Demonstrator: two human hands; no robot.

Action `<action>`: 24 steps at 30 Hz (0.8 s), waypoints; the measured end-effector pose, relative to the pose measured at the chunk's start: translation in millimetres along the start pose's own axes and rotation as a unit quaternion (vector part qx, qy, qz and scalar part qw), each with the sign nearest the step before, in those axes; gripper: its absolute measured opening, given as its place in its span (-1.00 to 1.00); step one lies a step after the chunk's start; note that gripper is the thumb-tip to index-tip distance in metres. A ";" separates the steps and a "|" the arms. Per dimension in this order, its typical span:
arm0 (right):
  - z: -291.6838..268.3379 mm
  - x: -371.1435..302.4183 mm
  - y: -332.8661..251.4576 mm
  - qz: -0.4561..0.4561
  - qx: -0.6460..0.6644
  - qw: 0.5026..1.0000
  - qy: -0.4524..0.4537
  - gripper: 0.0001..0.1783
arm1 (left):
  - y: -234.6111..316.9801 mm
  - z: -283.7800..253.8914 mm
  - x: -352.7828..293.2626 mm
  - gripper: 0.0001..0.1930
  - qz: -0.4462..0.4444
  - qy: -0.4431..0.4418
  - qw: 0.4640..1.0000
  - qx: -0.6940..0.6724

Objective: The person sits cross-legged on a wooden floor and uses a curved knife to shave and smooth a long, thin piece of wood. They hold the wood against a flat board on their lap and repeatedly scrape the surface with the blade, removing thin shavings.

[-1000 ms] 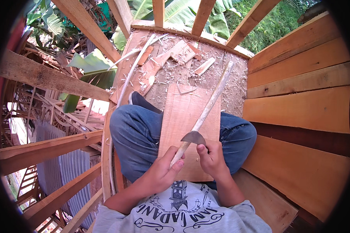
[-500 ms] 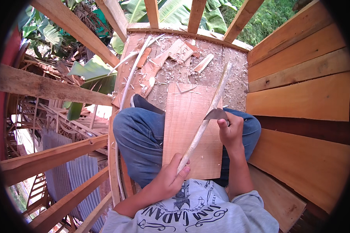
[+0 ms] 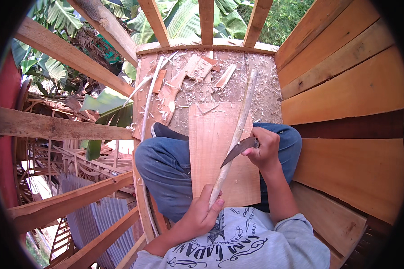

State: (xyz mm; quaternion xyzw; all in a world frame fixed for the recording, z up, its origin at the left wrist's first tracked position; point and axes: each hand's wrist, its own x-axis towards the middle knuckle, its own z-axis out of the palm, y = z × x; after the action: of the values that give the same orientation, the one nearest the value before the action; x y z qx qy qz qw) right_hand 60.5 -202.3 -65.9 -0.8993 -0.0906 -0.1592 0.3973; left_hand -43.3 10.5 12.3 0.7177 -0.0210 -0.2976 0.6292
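My left hand is closed round the lower end of a long pale wooden stick, which slants up and away to the right. In my right hand is a knife with a dark curved blade. Its handle is mostly hidden by my fingers. The blade lies across the stick around its middle, tip pointing down to the left. Beneath both is a flat wooden board resting across my lap, with a thin curled shaving near its far end.
Shavings litter the plank floor ahead. Wood offcuts and long thin strips lie there. Plank walling rises close on my right. Wooden rails stand at left, with corrugated sheets below and banana leaves beyond.
The knife has turned so its blade points down-left, and it has come slightly nearer me along the stick. The stick stands a little steeper. My view has shifted slightly.
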 end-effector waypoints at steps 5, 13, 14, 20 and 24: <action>3.7 2.5 -5.7 0.006 0.000 1.000 0.012 -0.12 | 0.7 -1.9 -3.5 -0.83 0.006 0.018 1.000 0.011; 15.0 12.3 56.6 0.215 0.204 0.947 0.120 -0.20 | -0.1 7.7 -13.8 -0.80 0.009 -0.031 0.999 0.009; 7.8 22.8 74.8 0.286 0.224 0.920 0.145 -0.22 | -1.6 17.6 -18.7 -0.80 0.021 -0.069 0.997 0.028; -31.6 15.7 33.5 0.236 0.214 0.946 0.059 -0.27 | -24.3 -18.4 -8.3 -0.81 0.017 0.049 0.975 -0.215; -14.1 -20.0 -28.0 0.153 0.168 0.973 -0.046 -0.26 | -24.5 -22.6 2.2 -0.75 0.001 0.018 0.958 -0.286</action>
State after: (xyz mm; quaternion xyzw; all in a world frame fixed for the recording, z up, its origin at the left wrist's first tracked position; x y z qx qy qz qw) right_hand 30.8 -194.9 -44.9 -0.8292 0.0045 -0.0376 0.5576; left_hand -39.7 34.7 -10.3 0.5128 0.0756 -0.2779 0.8088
